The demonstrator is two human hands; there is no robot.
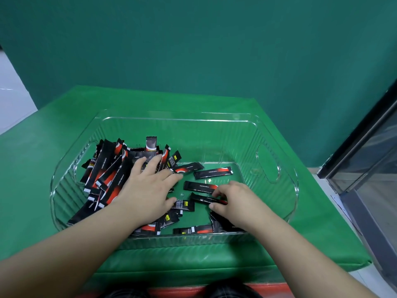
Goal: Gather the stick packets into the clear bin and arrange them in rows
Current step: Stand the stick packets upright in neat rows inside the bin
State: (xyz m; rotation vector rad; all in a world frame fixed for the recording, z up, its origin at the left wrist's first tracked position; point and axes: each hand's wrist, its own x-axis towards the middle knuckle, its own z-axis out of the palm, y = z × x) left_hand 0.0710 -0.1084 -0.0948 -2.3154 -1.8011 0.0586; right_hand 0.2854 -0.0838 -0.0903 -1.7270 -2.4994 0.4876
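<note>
Both hands inside the clear bin, sorting packets

The left hand (148, 190) lies spread, fingers straight and apart, palm down on the heap of stick packets (109, 173) at the bin's left side; its fingertips reach the packets leaning against the far-left wall, and its thumb rests near a packet by the bin floor. The right hand (232, 201) has its fingers curled, thumb and forefinger pinching one black-and-red packet (206, 200) that lies roughly level on the bin floor. Both bare forearms come in from the near edge, angled inward over the front wall of the clear bin (277, 168). The bin sits on a green table (32, 190). Its packets are black with red and white markings: a jumbled, overlapping pile on the left, some tilted up on end, and several single ones lying flat and apart on the right half of the floor, two of them (213, 172) near the far side, and others along the front wall
</note>
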